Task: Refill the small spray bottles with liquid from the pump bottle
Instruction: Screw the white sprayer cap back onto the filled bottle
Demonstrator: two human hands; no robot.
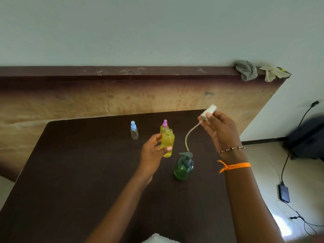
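The left hand (154,148) grips an uncapped clear bottle of yellow liquid (167,142) above the dark desk (70,172); the right hand (219,127) pinches its white spray cap with dangling tube (208,111); recapping seems next, threading the tube into the neck; the green pump bottle (183,167) stands just beside.

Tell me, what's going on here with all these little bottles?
A person at a dark table is refilling small spray bottles. The left hand holds an uncapped bottle full of yellow liquid, while the right hand holds its white spray top, the dip tube hanging below. A green pump bottle stands between the hands. Farther back stand a clear bottle with a blue top, which looks empty, and a yellow-filled one with a pink top.
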